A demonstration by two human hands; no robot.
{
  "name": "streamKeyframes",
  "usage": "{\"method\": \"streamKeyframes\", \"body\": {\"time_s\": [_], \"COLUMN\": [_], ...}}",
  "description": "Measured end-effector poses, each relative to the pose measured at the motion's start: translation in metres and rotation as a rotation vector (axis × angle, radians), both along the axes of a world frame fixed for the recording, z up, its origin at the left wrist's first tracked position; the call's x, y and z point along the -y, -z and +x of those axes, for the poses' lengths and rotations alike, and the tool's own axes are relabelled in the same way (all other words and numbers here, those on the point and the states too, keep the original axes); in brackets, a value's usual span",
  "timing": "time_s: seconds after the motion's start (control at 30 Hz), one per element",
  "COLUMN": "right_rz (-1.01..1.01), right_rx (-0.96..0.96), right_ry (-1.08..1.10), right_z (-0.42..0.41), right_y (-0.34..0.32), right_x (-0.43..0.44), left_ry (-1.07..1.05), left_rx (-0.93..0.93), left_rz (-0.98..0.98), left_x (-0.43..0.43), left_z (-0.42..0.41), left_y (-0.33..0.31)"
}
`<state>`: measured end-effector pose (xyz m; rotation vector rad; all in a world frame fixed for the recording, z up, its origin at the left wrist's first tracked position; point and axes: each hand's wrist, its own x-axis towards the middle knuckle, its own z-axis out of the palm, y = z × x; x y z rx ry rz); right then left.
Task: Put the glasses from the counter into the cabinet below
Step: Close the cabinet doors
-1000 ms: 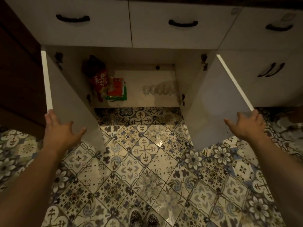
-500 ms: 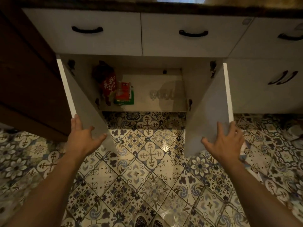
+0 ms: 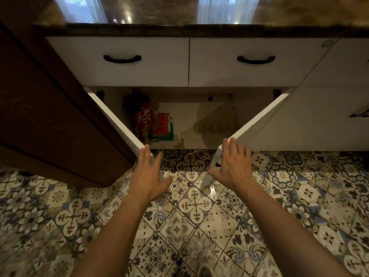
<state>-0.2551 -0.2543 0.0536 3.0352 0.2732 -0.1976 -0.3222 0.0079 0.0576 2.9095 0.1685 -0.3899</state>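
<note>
The cabinet (image 3: 185, 136) below the counter stands half open, with its two white doors angled inward. Inside on the right, several clear glasses (image 3: 215, 120) show only as a faint blur on the shelf. My left hand (image 3: 149, 172) presses with straight fingers on the free edge of the left door (image 3: 115, 118). My right hand (image 3: 232, 166) lies flat with spread fingers against the right door (image 3: 259, 118). Neither hand holds anything.
Red snack packets (image 3: 142, 116) and a red-green pack (image 3: 162, 125) sit at the cabinet's left. Two drawers with black handles (image 3: 122, 58) lie under the dark stone counter (image 3: 179, 29). A brown wooden panel (image 3: 50, 116) stands left. The floor (image 3: 191, 206) is patterned tile.
Both doors have swung inward from wide open, narrowing the gap. My hands have moved toward each other with them. The view has lifted, bringing the counter into sight.
</note>
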Motion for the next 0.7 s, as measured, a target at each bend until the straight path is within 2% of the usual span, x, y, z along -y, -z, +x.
{"method": "streamKeyframes", "body": {"time_s": [0.2,0.33,0.57,0.7], "right_rz": [0.098,0.146,0.237,0.338], "right_rx": [-0.043,-0.085,-0.063,-0.157], "right_ry": [-0.039,-0.085,-0.145,-0.081], "right_z": [0.056,0.08,0.108,0.12], "right_y": [0.004,0.01,0.019,0.026], "right_x": [-0.036,-0.042,-0.045,-0.061], "left_ry": [0.071,0.028,0.108,-0.013], "left_rx": [0.048,0.079,0.062,0.015], "left_rz": [-0.059,-0.102,-0.079,-0.121], "left_x": [0.019,0.036,0.041,0.049], "left_z": [0.06,0.096,0.136,0.161], "left_y": [0.009,0.016,0.014,0.01]}}
